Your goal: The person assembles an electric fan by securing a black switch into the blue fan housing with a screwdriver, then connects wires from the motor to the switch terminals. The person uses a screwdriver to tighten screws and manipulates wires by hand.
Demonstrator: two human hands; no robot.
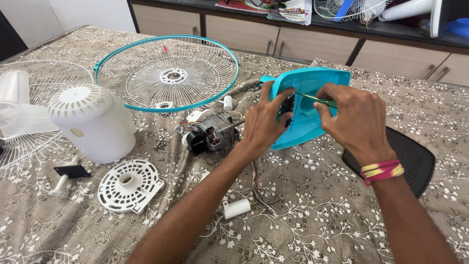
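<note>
On the patterned tablecloth (303, 215), beyond the teal-rimmed fan guard (166, 73) and white motor cover (93, 122), the teal fan base (312, 112) stands tilted up, the left hand (264, 122) wrapped around its near edge while the right hand (356, 117) pinches a green-handled screwdriver (317, 100) into it.

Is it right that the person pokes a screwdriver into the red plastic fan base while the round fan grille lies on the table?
Not quite: the head view shows the plastic fan base is teal, not red. The right hand does poke a green-handled screwdriver into it while the left hand steadies it, and the round teal-rimmed wire fan grille lies on the table.
</note>
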